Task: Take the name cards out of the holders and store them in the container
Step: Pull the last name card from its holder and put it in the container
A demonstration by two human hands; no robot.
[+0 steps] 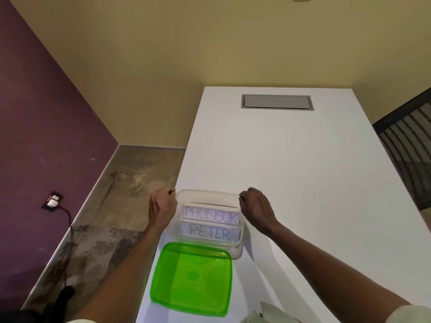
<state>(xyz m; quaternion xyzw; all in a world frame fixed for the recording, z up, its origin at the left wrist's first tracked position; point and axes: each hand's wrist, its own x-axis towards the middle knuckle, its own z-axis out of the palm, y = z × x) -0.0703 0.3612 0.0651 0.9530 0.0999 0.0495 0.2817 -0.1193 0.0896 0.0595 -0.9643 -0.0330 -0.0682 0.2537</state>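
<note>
A clear plastic container [239, 247] stands near the left front edge of the white table. Inside it are clear holders with white name cards: one card reads PHUNSUK [211, 217], the one in front reads PETER [209, 233], and a third holder [211, 204] behind them shows only its top edge. My left hand [162, 207] grips the container's far left rim. My right hand [255, 209] grips the far right rim. Both hands have their fingers curled on the rim.
A green lid [192, 277] lies flat on the table just in front of the container. A grey cable hatch [277, 102] is set in the table's far end. A mesh chair [407, 145] stands at the right. The table's left edge drops to the floor.
</note>
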